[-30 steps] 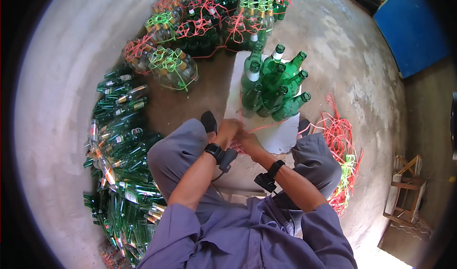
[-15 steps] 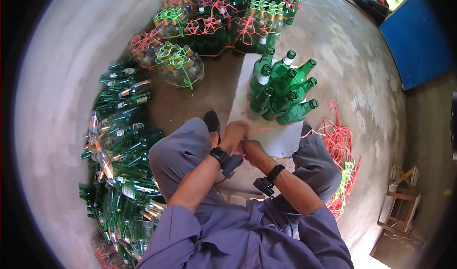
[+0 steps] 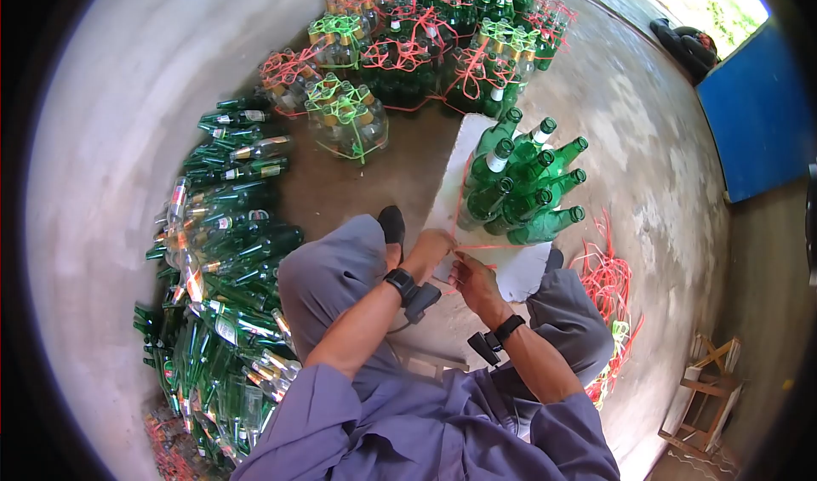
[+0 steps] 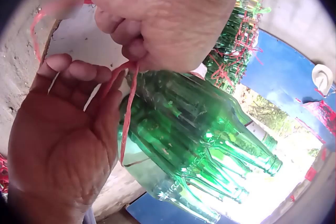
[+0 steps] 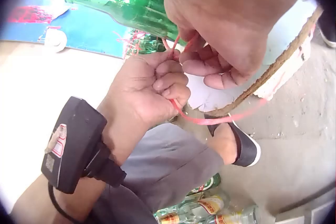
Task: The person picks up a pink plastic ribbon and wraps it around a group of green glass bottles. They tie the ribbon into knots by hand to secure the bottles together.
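Several green glass bottles (image 3: 529, 180) stand upright in a cluster on a white board (image 3: 513, 270) before the seated person. A red plastic twine (image 3: 492, 246) runs low around the cluster to the hands. At the board's near edge, my left hand (image 3: 432, 250) grips the twine in curled fingers; in the right wrist view a loose tail (image 5: 210, 121) trails out below this fist. Close beside it, my right hand (image 3: 478, 285) pinches a strand between thumb and forefinger, its other fingers loosely bent, as the left wrist view shows. The fingertips partly hide where the strands meet.
Loose bottles (image 3: 230, 251) lie heaped along the left wall. Bundles of bottles tied with red and green twine (image 3: 345, 115) stand at the back. A tangle of red twine (image 3: 604, 273) lies right of the person's knee, and a wooden frame (image 3: 706, 392) stands farther right.
The hands, earlier close together, have drawn slightly apart, and the right hand has turned with its fingers opening out more. The head view has shifted, so the scene appears farther right and lower.
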`<state>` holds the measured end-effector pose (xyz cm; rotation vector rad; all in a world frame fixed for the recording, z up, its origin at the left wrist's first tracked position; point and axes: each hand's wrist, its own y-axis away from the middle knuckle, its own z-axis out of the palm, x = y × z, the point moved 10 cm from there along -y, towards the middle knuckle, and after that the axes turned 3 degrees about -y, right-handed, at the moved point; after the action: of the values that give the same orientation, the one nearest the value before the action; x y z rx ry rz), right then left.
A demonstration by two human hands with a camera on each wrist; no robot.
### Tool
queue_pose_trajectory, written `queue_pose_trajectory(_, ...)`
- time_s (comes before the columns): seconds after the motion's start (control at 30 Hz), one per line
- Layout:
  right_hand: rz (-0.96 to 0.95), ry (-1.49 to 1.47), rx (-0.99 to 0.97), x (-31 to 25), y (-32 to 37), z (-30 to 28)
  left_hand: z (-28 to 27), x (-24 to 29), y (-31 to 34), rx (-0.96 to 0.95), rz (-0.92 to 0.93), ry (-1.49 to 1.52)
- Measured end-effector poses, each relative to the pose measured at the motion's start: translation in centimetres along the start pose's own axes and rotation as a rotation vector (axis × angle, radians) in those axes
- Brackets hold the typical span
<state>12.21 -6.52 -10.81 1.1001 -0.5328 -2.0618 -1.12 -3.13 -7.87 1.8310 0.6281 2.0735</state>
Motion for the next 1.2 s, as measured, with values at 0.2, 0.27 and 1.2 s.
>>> queue_pose_trajectory(0.2, -0.001, 0.295, -0.003, -0.6, 1.1, 1.4, 0.1, 0.7, 0.0, -0.029, -0.004, 0.033)
queue_pose_trajectory(0.27, 0.005, 0.336, 0.006, -0.7, 1.4, 1.8, 0.0, 0.9, -0.5, -0.016, 0.016, 0.025)
queue_pose_trajectory(1.2, -0.171, -0.075, -0.046, -5.7, -1.3, 3.9, 0.4, -2.5, -1.4, -0.104, -0.241, 0.422)
